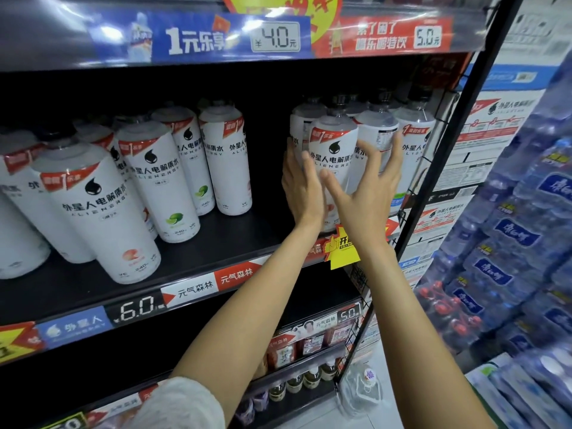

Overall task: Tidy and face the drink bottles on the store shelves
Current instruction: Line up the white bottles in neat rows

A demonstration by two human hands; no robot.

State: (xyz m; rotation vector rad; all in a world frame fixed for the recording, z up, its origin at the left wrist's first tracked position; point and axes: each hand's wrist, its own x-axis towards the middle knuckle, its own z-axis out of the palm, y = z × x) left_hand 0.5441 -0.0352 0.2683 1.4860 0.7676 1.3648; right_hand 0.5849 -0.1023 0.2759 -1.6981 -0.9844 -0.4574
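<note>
Store shelving fills my view, a black shelf (198, 267) with price strips along its front edge. Toward its left end the white electrolyte bottles (105, 209) stand in a loose diagonal cluster, labels mostly forward but the fronts not lined up with the edge, so I judge that side still needs squaring. Past a bare gap, at the right end, sits a tighter group. My left hand (301, 187) lies flat, fingers straight, against the left side of the front bottle (333, 156), which stands near the front edge with its label facing out. My right hand (366, 187) has its fingers spread wide around that bottle's right side, fingertips touching the turned bottle (378, 137) behind, whose back label shows. That one is left to face.
</note>
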